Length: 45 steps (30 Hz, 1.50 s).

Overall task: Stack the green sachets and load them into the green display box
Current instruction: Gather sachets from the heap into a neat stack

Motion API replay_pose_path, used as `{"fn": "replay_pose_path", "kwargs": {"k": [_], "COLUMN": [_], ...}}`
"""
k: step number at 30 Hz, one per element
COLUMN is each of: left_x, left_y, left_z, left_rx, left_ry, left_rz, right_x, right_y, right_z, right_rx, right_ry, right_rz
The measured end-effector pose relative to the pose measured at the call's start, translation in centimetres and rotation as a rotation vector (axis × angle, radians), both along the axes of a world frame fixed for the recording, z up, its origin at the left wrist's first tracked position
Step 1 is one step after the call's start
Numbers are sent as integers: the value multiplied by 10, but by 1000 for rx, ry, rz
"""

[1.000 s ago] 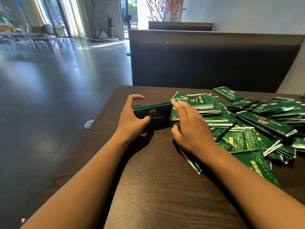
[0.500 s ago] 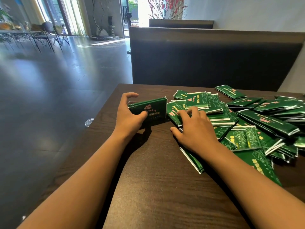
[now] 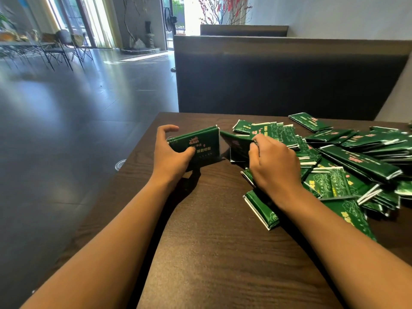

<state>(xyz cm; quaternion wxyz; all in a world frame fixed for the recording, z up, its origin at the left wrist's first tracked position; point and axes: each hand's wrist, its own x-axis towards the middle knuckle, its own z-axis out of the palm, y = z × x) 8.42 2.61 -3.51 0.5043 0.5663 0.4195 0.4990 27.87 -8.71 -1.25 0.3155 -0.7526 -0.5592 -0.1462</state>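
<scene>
My left hand [image 3: 172, 152] grips the green display box [image 3: 201, 142], which stands tilted on the dark wooden table [image 3: 211, 253] near its left edge. My thumb lies on the box's front face and my fingers curl behind it. Just right of the box, my right hand [image 3: 275, 166] pinches a small bunch of green sachets [image 3: 236, 143] and holds it by the box's open right end. A large loose pile of green sachets [image 3: 356, 161] spreads over the table's right side.
One sachet [image 3: 262, 207] lies under my right wrist, near the table's middle. A dark bench backrest [image 3: 278, 76] rises behind the table. The floor drops away left of the table edge, with a small round floor fitting [image 3: 120, 164] there.
My left hand has tilted the box up and turned its open end toward the right. My right hand has closed on a bunch of sachets and lifted it from the pile toward the box.
</scene>
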Motion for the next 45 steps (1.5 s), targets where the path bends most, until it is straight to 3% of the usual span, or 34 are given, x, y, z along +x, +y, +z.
{"fn": "replay_pose_path", "kwargs": {"k": [9,11,14,17,21,24,28,32,45], "left_x": [1,1,3,7,10,9,6,5,4], "left_y": [0,-3,-16,-28,-25,-17,-9,-8,-7], "left_z": [4,8,15,17,11,5,1,-1,0], "left_rx": [-108,-90,-111,-140,243,364,289,182,102], "left_ry": [-115,-97,-56,-23,294,330,187,168,137], "left_rz": [30,-25,-214,-353,-338,-205,-64,-113,-142], "right_x": [0,0,-4,-7,-7,-2,9,15,12], "right_y": [-1,0,2,4,4,5,9,10,8], "right_z": [1,0,-4,-9,-9,-6,-5,-10,-5], "right_rx": [386,386,200,44,54,62,-200,-565,-460], "right_ry": [322,400,445,313,161,39,-190,-180,-261], "right_rz": [206,292,354,314,202,132,-77,-149,-186]}}
